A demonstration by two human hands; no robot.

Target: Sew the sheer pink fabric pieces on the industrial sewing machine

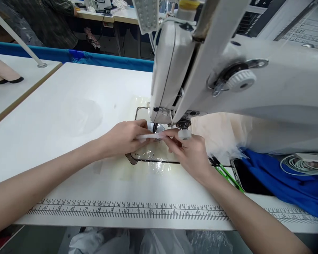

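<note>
A narrow white strip of fabric stretches between my two hands, just in front of the presser foot of a white sewing machine. My left hand pinches its left end, fingers closed. At the other end, my right hand grips the strip between thumb and fingers, below the machine's white knob. Under both hands lies the shiny machine bed plate. Whether the strip touches the needle I cannot tell.
Right of my right hand lie green-handled scissors, a dark phone and blue cloth. Sheer pale fabric sits behind, under the machine arm. A printed ruler runs along the table's front edge. Another person's sleeve shows far left.
</note>
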